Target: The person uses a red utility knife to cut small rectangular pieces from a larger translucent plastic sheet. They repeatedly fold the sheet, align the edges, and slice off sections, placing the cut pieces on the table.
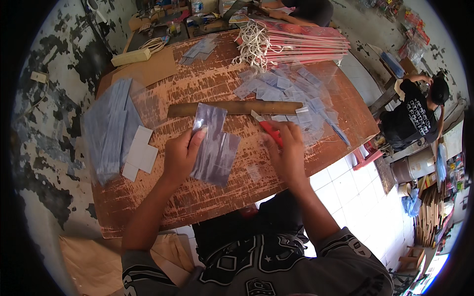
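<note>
My left hand (183,152) pinches the left edge of a clear plastic sheet (216,153), its thumb on top. The sheet has a stepped outline, with a notch at its upper right. My right hand (287,153) is closed around a red-handled cutter knife (270,132), its blade pointing up and left toward a long flat wooden strip (237,107). This strip lies across the table just beyond both hands. Left of my left hand is a pale stepped card piece (141,153), beside a stack of larger clear plastic sheets (111,130).
The worn brown table (163,197) carries scattered plastic offcuts (284,89) at right and a bundle of red bags with white cords (301,44) behind them. A power strip (131,57) rests on cardboard at far left. Another person (412,111) is at the right; an arm shows beyond the table.
</note>
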The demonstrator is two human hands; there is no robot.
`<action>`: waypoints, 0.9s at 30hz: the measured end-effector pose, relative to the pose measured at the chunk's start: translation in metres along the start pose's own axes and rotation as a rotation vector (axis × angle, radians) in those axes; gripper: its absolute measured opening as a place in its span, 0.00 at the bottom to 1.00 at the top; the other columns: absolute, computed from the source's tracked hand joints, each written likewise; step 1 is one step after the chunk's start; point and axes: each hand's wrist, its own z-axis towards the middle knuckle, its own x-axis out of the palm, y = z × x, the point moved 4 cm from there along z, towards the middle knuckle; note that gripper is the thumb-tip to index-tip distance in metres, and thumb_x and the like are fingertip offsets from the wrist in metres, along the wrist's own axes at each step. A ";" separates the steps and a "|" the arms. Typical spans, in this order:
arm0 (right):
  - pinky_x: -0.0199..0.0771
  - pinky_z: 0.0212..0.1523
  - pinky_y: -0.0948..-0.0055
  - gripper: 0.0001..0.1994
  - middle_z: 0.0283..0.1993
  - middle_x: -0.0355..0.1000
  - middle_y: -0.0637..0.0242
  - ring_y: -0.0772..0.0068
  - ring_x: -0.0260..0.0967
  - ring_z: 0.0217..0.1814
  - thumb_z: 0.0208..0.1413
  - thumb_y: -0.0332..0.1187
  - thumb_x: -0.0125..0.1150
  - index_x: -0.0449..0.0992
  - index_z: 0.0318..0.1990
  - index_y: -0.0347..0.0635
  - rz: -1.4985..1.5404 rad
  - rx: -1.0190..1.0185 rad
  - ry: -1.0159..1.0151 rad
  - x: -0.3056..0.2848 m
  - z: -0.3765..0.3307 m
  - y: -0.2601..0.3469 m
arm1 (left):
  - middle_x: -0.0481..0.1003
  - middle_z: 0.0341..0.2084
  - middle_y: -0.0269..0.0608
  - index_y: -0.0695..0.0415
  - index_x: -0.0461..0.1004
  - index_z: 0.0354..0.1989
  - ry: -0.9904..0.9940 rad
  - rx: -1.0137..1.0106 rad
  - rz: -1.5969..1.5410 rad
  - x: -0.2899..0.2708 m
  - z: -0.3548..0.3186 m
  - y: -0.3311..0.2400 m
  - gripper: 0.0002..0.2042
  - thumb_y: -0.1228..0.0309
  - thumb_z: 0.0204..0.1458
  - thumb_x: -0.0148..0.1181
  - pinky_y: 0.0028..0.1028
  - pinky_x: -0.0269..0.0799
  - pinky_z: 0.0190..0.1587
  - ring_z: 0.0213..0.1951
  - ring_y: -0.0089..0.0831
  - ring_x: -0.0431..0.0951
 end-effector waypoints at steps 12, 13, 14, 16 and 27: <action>0.72 0.60 0.70 0.18 0.52 0.77 0.62 0.74 0.73 0.56 0.72 0.35 0.58 0.70 0.64 0.37 1.132 0.419 0.479 0.039 -0.031 0.092 | 0.79 0.24 0.42 0.65 0.81 0.46 -0.215 -0.086 0.010 -0.028 -0.034 -0.049 0.12 0.67 0.69 0.57 0.25 0.71 0.30 0.24 0.21 0.75; 0.73 0.59 0.71 0.18 0.51 0.78 0.62 0.75 0.73 0.55 0.72 0.35 0.59 0.71 0.63 0.36 1.085 0.395 0.494 0.040 -0.033 0.091 | 0.79 0.23 0.42 0.66 0.80 0.47 -0.266 -0.048 0.023 -0.028 -0.042 -0.050 0.13 0.66 0.69 0.58 0.25 0.71 0.30 0.24 0.22 0.75; 0.73 0.57 0.72 0.18 0.49 0.78 0.63 0.77 0.74 0.53 0.72 0.36 0.59 0.72 0.62 0.36 1.038 0.371 0.508 0.041 -0.036 0.091 | 0.78 0.23 0.41 0.66 0.80 0.47 -0.315 -0.010 0.037 -0.028 -0.051 -0.050 0.14 0.64 0.68 0.58 0.25 0.71 0.30 0.23 0.22 0.75; 0.74 0.54 0.73 0.16 0.47 0.79 0.63 0.77 0.74 0.50 0.71 0.35 0.60 0.73 0.60 0.36 0.967 0.333 0.533 0.040 -0.037 0.089 | 0.77 0.23 0.40 0.67 0.78 0.48 -0.344 -0.010 0.007 -0.027 -0.067 -0.046 0.17 0.61 0.68 0.59 0.25 0.71 0.31 0.24 0.23 0.75; 0.75 0.47 0.72 0.07 0.41 0.80 0.63 0.75 0.76 0.43 0.68 0.28 0.62 0.78 0.49 0.36 0.909 0.026 0.510 0.046 -0.041 0.068 | 0.77 0.41 0.38 0.65 0.74 0.51 -0.275 -0.160 -0.495 -0.013 -0.117 -0.037 0.18 0.61 0.64 0.65 0.29 0.73 0.49 0.44 0.26 0.76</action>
